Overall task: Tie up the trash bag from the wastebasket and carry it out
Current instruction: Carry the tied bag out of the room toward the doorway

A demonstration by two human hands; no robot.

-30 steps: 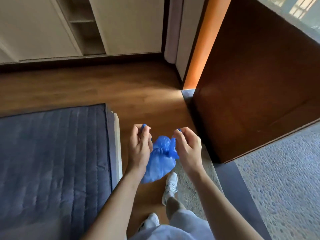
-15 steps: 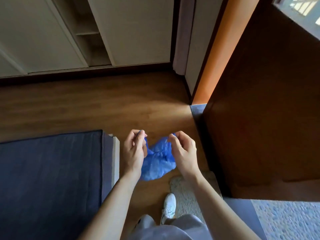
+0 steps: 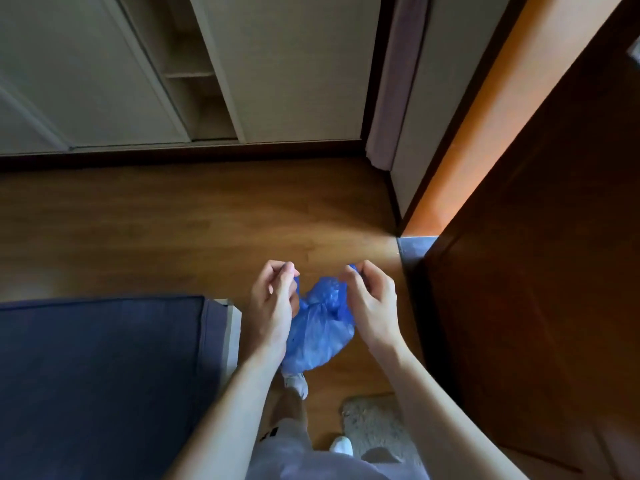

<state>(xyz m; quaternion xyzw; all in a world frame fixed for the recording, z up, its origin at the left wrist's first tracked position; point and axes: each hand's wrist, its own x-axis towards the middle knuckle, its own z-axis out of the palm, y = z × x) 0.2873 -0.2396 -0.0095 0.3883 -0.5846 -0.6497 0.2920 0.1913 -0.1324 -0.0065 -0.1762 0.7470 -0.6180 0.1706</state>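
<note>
Tying step in hand, by the look of it, carrying still to come. Left hand [image 3: 273, 306] pinched on one blue tail of the bag [image 3: 318, 334], held in the air above the floor [image 3: 173, 230], beside the mattress [image 3: 97, 375]. Right hand [image 3: 372, 306] pinched on the other tail. Next, probably: pull the tails apart to cinch the knot, then toward the door [image 3: 536, 271].
</note>
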